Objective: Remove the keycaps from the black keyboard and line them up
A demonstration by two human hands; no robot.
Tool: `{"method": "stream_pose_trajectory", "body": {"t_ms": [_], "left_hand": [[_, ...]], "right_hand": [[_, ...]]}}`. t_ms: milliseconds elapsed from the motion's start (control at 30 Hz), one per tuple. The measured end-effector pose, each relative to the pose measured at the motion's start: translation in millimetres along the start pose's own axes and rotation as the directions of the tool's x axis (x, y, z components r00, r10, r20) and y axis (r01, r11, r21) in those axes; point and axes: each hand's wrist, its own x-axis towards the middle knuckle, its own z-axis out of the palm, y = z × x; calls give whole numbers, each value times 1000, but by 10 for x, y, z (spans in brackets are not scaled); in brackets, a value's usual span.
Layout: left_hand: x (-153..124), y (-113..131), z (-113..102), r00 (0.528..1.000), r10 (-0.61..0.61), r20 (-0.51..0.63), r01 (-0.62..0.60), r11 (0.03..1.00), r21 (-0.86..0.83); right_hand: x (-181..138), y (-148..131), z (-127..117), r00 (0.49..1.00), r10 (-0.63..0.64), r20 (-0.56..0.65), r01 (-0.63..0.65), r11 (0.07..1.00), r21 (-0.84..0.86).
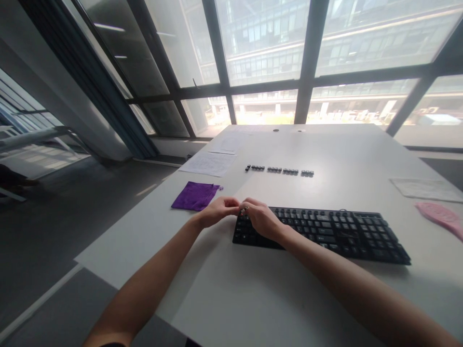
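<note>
A black keyboard (325, 231) lies on the white table in front of me, slightly turned. Both my hands meet over its upper left corner. My left hand (221, 208) has thumb and fingers pinched together at the corner's edge, and what it holds, if anything, is hidden. Over the leftmost keys, my right hand (261, 217) is closed, its fingertips on a tiny shiny thing that I cannot make out. Beyond the keyboard, small black keycaps (275, 169) are lined up in several short groups.
To the left of my hands lies a purple drawstring pouch (195, 195), with printed papers (210, 164) behind it. A pink hairbrush-like object (439, 215) and a flat grey sheet (427, 189) rest at the right. The white table (231, 294) reaches back to tall windows.
</note>
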Motion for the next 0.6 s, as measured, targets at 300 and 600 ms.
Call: {"method": "stream_pose_trajectory", "body": {"t_ms": [300, 600], "left_hand": [[-21, 23, 41, 988, 17, -156, -11, 999, 37], [-27, 4, 122, 902, 206, -378, -121, 964, 238]], "right_hand": [[17, 18, 39, 998, -50, 37, 54, 993, -101], [19, 44, 67, 1000, -19, 4, 19, 990, -143]]}}
